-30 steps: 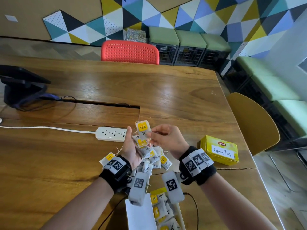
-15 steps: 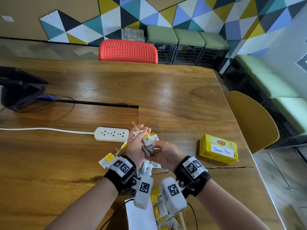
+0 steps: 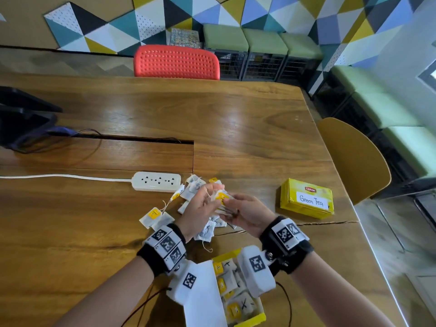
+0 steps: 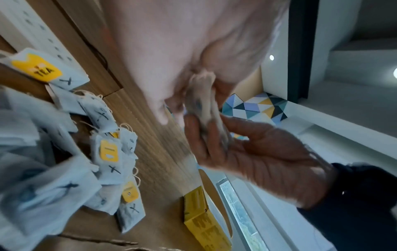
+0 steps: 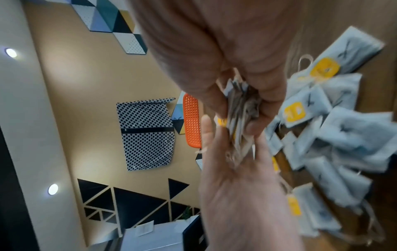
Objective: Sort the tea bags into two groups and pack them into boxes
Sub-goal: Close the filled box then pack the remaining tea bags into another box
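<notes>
Both hands meet above a loose pile of tea bags [image 3: 207, 230] on the wooden table [image 3: 236, 119]. My left hand [image 3: 208, 197] and right hand [image 3: 232, 206] both pinch one small stack of tea bags [image 3: 221, 199], white bags with yellow tags. The left wrist view shows the stack [image 4: 206, 108] edge-on between the fingers of both hands. In the right wrist view the stack [image 5: 240, 117] sits the same way. An open yellow box [image 3: 257, 318] near the table's front edge holds several bags marked with an X. A shut yellow box labelled Green Tea [image 3: 306, 199] lies to the right.
A white power strip [image 3: 157, 181] with its cord lies just behind the pile. A dark device [image 3: 21, 119] stands at the far left. A red chair [image 3: 177, 62] and a yellow chair [image 3: 354, 159] stand at the table's far and right edges.
The hands have come together and lowered a little. The bags that the left hand held up fanned are now bunched into one stack between both hands.
</notes>
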The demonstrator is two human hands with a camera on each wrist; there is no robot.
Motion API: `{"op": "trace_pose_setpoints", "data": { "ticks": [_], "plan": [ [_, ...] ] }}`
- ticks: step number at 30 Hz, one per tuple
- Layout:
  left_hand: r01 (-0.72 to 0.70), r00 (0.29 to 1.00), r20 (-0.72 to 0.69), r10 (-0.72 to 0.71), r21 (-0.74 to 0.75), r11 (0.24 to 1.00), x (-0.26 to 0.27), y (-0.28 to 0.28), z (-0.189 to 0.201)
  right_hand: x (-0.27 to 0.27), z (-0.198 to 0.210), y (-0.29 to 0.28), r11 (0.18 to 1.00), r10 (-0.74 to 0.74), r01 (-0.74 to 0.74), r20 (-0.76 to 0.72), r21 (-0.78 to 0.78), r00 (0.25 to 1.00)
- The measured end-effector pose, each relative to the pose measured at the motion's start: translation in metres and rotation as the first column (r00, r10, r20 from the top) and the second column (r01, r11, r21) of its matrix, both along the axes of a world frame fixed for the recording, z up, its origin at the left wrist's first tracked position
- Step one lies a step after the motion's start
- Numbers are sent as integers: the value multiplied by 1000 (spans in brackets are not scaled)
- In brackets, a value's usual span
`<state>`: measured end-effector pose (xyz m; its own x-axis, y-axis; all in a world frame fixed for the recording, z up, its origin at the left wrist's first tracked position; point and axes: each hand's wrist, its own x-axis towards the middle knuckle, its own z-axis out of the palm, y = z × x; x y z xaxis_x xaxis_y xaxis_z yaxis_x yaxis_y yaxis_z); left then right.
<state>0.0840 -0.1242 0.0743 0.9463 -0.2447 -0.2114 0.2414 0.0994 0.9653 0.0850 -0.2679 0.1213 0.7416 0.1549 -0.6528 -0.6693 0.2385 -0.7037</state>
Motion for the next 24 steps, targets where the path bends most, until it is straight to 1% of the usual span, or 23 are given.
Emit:
{"op": "trace_pose_setpoints", "data": {
  "ticks": [1, 3, 5, 6, 7, 9, 10, 11, 12, 14, 15, 17, 19, 20, 22, 24],
  "plan": [
    [55, 998, -3, -55, 71, 996, -3, 5, -6, -7, -3, -7, 998, 14, -13, 16, -56, 1000],
    [154, 988, -29, -152, 238, 959, -12, 17, -18, -23, -9, -24, 967, 102, -86, 58, -241, 993],
    [255, 966, -61, -253, 410, 876, -23, 29, -27, -43, -16, -41, 889, 265, -217, 65, -403, 962],
    [312, 947, -82, -312, 477, 822, -29, 33, -29, -53, -19, -48, 833, 364, -304, 45, -462, 930],
    [376, 920, -110, -376, 517, 769, -35, 36, -31, -64, -22, -51, 756, 467, -396, 7, -521, 884],
    [501, 852, -172, -494, 540, 676, -46, 38, -31, -81, -29, -54, 551, 628, -531, -98, -644, 772],
    [540, 821, -187, -540, 562, 627, -51, 37, -30, -89, -33, -51, 463, 663, -555, -145, -691, 734],
    [560, 796, -190, -574, 590, 581, -56, 36, -30, -97, -37, -47, 405, 673, -552, -170, -729, 719],
    [562, 784, -184, -593, 616, 552, -59, 34, -29, -102, -41, -41, 368, 669, -530, -178, -764, 722],
    [536, 789, -155, -595, 647, 542, -64, 31, -29, -110, -47, -29, 346, 642, -455, -147, -821, 753],
    [523, 792, -144, -593, 661, 538, -65, 30, -29, -113, -50, -24, 351, 623, -413, -120, -840, 773],
    [495, 794, -129, -595, 705, 508, -67, 27, -27, -114, -54, -16, 381, 577, -347, -74, -857, 814],
    [464, 794, -120, -595, 753, 467, -67, 26, -27, -113, -58, -15, 411, 532, -315, -55, -855, 845],
    [448, 793, -115, -598, 776, 445, -67, 24, -26, -112, -60, -16, 424, 516, -306, -51, -852, 855],
    [412, 777, -109, -620, 833, 370, -66, 20, -24, -111, -60, -16, 447, 495, -287, -33, -847, 868],
    [356, 765, -91, -637, 885, 301, -66, 15, -24, -109, -58, -16, 443, 497, -281, -27, -851, 868]
  ]
}}
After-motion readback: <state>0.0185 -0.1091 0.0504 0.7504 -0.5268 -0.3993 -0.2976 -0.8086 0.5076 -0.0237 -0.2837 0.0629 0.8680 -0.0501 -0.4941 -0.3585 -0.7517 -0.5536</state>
